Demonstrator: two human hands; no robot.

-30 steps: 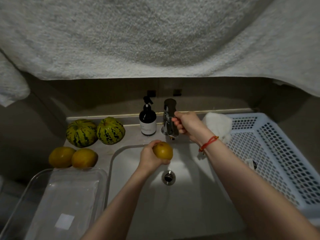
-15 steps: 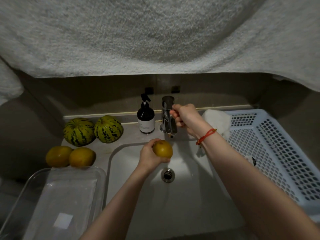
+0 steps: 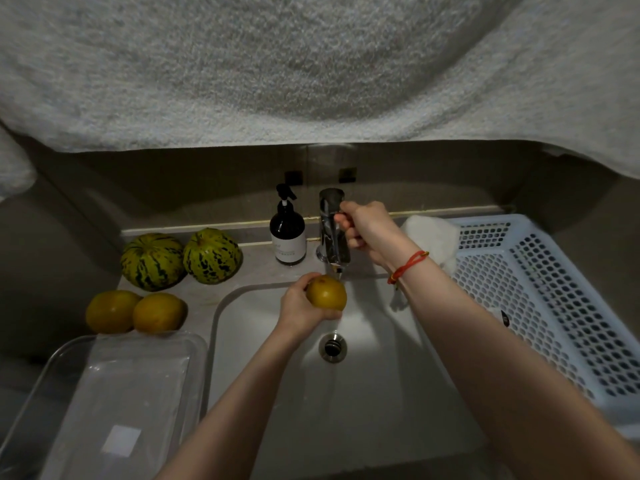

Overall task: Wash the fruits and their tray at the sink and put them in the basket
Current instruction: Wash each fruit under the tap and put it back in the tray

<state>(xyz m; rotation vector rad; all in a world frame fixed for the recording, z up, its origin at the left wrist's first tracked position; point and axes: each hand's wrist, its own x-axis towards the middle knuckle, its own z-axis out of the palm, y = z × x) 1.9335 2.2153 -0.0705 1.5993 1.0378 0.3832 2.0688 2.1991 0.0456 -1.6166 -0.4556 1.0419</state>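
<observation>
Holding the yellow fruit just under the tap spout, left hand cupped round it, right hand curled on the tap lever; looks firm, smooth, probably slippery wet, so I'd keep a full-palm wrap.

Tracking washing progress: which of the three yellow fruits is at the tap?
The yellow fruit gripped by the left hand under the faucet; the other two lie on the counter.
</observation>
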